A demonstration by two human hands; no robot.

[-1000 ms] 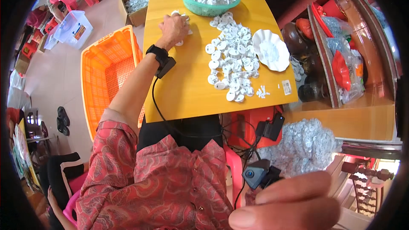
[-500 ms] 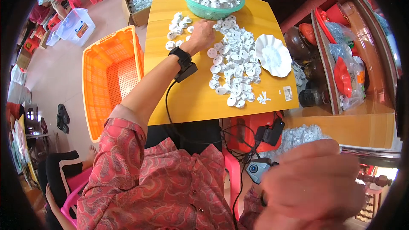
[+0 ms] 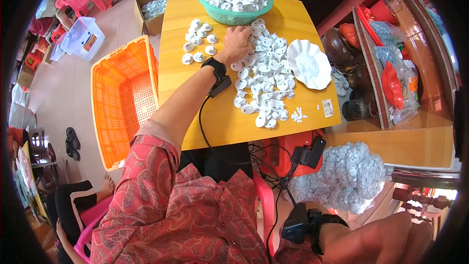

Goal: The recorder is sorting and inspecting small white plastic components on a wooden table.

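My left hand (image 3: 237, 43) reaches over the yellow table, palm down, at the left edge of a spread heap of small white round plastic parts (image 3: 267, 68). Its fingers bend downward at the parts; the fingertips and anything in them are hidden. A looser group of the same parts (image 3: 198, 39) lies to its left. Beyond it, a green basket (image 3: 234, 17) is piled high with such parts. My right hand (image 3: 383, 234) is off the table at the lower right, close to the camera. Its back shows, but its fingers are hidden and blurred.
A white scalloped dish (image 3: 320, 73) with small clear bits and several white slivers (image 3: 298, 115) lie on the right of the table (image 3: 205, 124). An orange crate (image 3: 105, 102) stands left. A bulging clear bag (image 3: 342, 176) and black cables (image 3: 273, 166) are near my right arm.
My right hand has dropped lower and farther right, uncovering the clear bag and the camera on its wrist. My left hand has shifted right toward the heap. The view has tilted slightly.
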